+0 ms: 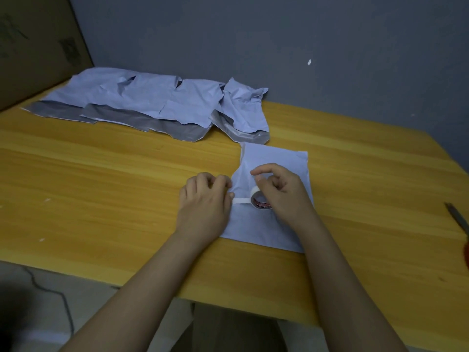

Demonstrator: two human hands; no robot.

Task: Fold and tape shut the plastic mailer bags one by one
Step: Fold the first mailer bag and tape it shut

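Observation:
A folded white mailer bag lies flat on the wooden table, in front of me. My right hand grips a small roll of white tape standing on the bag. A short strip of tape runs left from the roll. My left hand pinches the strip's free end at the bag's left edge. Several unfolded white and grey mailer bags lie overlapped at the back of the table.
A cardboard box stands at the back left against the grey wall. Scissors with a red handle lie at the table's right edge. A dark cable runs over the floor at lower left.

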